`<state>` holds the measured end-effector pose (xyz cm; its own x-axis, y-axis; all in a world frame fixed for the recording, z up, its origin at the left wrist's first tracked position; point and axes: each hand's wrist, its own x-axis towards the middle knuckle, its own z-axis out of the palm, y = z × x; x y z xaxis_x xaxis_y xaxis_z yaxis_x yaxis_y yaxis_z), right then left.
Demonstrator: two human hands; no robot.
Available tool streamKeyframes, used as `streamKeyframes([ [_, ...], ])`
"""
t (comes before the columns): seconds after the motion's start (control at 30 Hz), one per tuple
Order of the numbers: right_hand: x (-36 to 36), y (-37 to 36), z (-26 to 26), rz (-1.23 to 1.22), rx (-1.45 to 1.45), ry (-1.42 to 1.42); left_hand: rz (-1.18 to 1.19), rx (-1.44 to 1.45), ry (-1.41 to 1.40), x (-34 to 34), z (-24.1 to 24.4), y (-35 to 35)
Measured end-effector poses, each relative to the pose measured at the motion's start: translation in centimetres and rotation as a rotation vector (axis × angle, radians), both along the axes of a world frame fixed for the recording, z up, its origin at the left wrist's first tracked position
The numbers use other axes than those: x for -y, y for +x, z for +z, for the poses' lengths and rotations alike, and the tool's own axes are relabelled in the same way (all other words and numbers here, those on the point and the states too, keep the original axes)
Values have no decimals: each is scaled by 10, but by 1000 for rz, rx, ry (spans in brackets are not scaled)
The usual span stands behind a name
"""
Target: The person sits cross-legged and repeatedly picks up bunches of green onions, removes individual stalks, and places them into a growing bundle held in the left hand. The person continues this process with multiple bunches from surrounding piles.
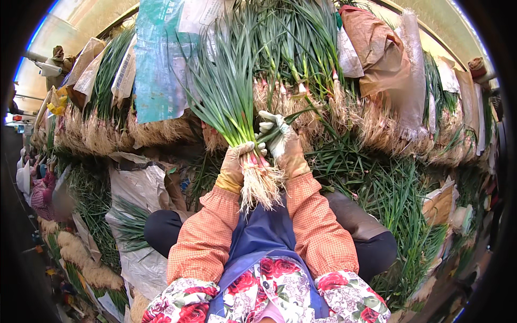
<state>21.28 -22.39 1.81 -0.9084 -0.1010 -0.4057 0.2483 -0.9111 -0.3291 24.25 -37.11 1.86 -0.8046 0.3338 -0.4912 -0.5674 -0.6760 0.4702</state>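
Observation:
My gloved left hand [236,163] is closed round a bunch of green garlic plants [242,125], just above the pinkish stem bases. The pale roots hang down over my apron, and the long leaves point away from me. My gloved right hand [281,139] is beside the bunch on its right, with a green leaf [271,135] pinched in its fingers. Some of its fingertips are at the stems; whether they press on them cannot be told. Beyond my hands lies a row of similar plants [282,52], roots towards me.
Teal plastic sheeting [161,72] and brown sacking [375,52] cover parts of the row. Loose leaves [387,198] are heaped at my right. A pale plastic sack [137,189] with leaves on it lies at my left. Another person [43,194] is at the far left.

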Motion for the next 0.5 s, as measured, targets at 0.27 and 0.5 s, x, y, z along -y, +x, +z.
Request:
streamKeyframes([
  [0.27, -61, -35, 9, -13, -67, 532, -78, -61, -12, 14, 6, 11],
  [0.5, -35, -18, -12, 416, -154, 814, 75, 82, 37, -2, -10, 12],
])
